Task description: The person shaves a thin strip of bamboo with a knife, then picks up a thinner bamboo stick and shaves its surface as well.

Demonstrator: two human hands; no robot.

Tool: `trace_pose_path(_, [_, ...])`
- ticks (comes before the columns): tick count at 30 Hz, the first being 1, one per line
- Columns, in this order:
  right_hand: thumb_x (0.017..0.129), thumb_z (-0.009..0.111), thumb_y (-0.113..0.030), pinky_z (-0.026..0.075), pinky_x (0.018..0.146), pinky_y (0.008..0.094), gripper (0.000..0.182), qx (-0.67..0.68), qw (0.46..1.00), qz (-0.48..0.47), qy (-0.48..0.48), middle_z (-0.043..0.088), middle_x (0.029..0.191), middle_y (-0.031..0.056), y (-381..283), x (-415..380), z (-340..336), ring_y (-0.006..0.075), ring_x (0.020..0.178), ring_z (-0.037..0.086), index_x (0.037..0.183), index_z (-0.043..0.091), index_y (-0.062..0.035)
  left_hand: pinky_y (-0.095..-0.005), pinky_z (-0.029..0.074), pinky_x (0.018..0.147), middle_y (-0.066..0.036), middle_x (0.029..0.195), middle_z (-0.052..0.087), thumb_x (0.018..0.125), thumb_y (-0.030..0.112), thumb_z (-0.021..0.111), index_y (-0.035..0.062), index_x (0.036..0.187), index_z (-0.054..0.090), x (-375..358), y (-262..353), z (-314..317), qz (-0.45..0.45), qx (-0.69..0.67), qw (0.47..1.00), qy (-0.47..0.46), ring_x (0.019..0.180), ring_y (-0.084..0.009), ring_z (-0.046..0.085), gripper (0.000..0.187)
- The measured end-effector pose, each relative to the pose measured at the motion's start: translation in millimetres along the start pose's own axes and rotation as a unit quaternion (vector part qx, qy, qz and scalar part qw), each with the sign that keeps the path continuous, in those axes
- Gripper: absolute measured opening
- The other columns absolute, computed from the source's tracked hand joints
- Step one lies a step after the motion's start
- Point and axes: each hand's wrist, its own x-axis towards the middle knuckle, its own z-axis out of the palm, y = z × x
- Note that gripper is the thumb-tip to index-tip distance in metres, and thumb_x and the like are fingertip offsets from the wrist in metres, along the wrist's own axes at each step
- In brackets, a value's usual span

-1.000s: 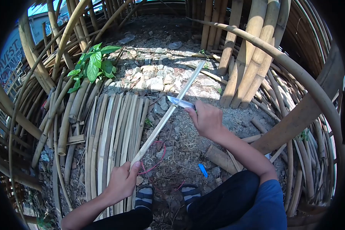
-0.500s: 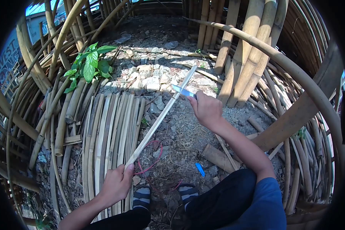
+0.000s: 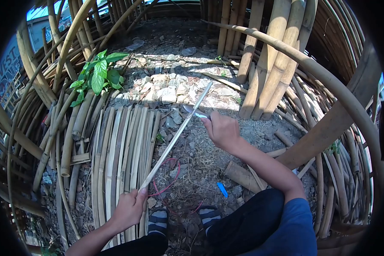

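My left hand (image 3: 129, 209) is closed round the near end of a long, pale bamboo strip (image 3: 170, 146), which slants up and away to the right. My right hand (image 3: 223, 131) grips a knife (image 3: 196, 112) by its handle, which the fingers hide. The blade lies across the strip near its far end. Left of the strip, several split bamboo slats (image 3: 123, 158) lie side by side on the ground, partly under my left forearm.
Bamboo poles (image 3: 281, 55) stand at the upper right, and a curved pole (image 3: 315, 72) arches over the right side. A leafy plant (image 3: 99, 76) grows at the upper left. Pink string (image 3: 178, 173), a blue object (image 3: 222, 189) and a short bamboo piece (image 3: 243, 176) lie near my feet.
My right hand and the knife have moved down and slightly left, nearer to me. The strip's far end has dropped and shifted left, and the strip looks narrower. My left hand has moved slightly.
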Motion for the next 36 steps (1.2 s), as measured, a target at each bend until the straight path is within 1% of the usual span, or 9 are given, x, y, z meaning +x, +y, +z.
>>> trace_pose_path(2, [0.099,0.057,-0.038,0.046,0.047,0.0467,0.039,0.021,0.996,-0.075,0.04,0.059,0.06,0.0149,4,-3,2,0.0344,0.051,0.061,0.08,0.053,-0.0037,-0.0453,0.043,0.059,-0.022,0.056,0.048,0.106,0.035,0.041,-0.0089,0.079,0.056,-1,-5,-1,0.015,0.033,0.999,-0.003,0.052,-0.0298,0.048,0.054])
trace_pose_path(4, [0.096,0.061,-0.036,0.049,0.052,0.047,0.037,0.033,0.998,0.028,-0.036,0.062,0.067,0.0182,3,-9,2,0.0351,0.057,0.062,0.083,0.055,-0.0016,-0.0449,0.043,0.058,-0.021,0.055,0.047,0.107,0.035,0.04,-0.0087,0.079,0.056,-1,-8,1,0.01,0.028,1.0,-0.003,0.052,-0.029,0.048,0.054])
trace_pose_path(11, [0.09,0.069,-0.033,0.051,0.061,0.046,0.036,0.124,0.984,0.105,-0.077,0.062,0.072,0.021,2,-14,2,0.0377,0.062,0.063,0.09,0.06,0.0024,-0.0449,0.047,0.061,-0.022,0.056,0.053,0.106,0.038,0.04,-0.0089,0.082,0.061,5,-17,2,-0.017,0.0,1.0,0.012,0.055,-0.0329,0.058,0.057])
trace_pose_path(16, [0.092,0.067,-0.022,0.047,0.062,0.046,0.025,0.123,0.992,0.016,0.018,0.06,0.071,0.0173,0,-9,1,0.0381,0.069,0.063,0.086,0.059,0.0016,-0.045,0.046,0.061,-0.021,0.056,0.051,0.106,0.038,0.039,-0.0089,0.08,0.059,7,-22,2,-0.01,-0.017,1.0,0.024,0.054,-0.0292,0.056,0.058])
trace_pose_path(20, [0.095,0.063,-0.021,0.048,0.066,0.0493,0.024,0.102,0.995,0.002,-0.016,0.062,0.077,0.0176,-5,-10,-10,0.038,0.071,0.062,0.086,0.057,0.0001,-0.0443,0.046,0.062,-0.021,0.057,0.05,0.106,0.039,0.038,-0.0093,0.079,0.058,10,-28,4,-0.007,-0.015,0.999,0.027,0.055,-0.0277,0.054,0.059])
trace_pose_path(26, [0.096,0.061,-0.035,0.046,0.059,0.0491,0.035,0.114,0.985,0.102,-0.075,0.061,0.07,0.0158,-17,-10,-11,0.0362,0.063,0.061,0.083,0.056,-0.0031,-0.0443,0.045,0.063,-0.02,0.057,0.05,0.106,0.039,0.038,-0.0091,0.078,0.057,12,-32,8,-0.028,-0.049,0.998,0.013,0.056,-0.0272,0.052,0.059])
trace_pose_path(29, [0.098,0.055,-0.043,0.045,0.054,0.0501,0.043,0.124,0.992,-0.018,-0.021,0.062,0.069,0.017,-24,-7,-7,0.0379,0.061,0.062,0.082,0.055,-0.0032,-0.0449,0.045,0.063,-0.021,0.058,0.051,0.106,0.039,0.039,-0.0088,0.079,0.058,10,-27,7,-0.036,-0.034,0.999,0.001,0.057,-0.0291,0.055,0.059])
trace_pose_path(31, [0.101,0.051,-0.043,0.046,0.061,0.0495,0.045,0.133,0.982,0.057,-0.124,0.057,0.067,0.0191,-31,-5,-10,0.041,0.061,0.059,0.082,0.053,-0.0023,-0.0451,0.045,0.063,-0.022,0.058,0.052,0.106,0.039,0.039,-0.0086,0.079,0.059,9,-25,8,-0.02,-0.015,1.0,0.006,0.057,-0.0306,0.056,0.059])
trace_pose_path(36, [0.099,0.054,-0.044,0.045,0.054,0.0487,0.043,0.112,0.973,0.077,-0.189,0.06,0.062,0.0154,-26,3,-16,0.0374,0.056,0.06,0.083,0.055,-0.0037,-0.0457,0.046,0.064,-0.024,0.06,0.055,0.106,0.04,0.038,-0.0087,0.084,0.062,8,-22,9,-0.009,0.019,1.0,-0.001,0.061,-0.0348,0.06,0.058])
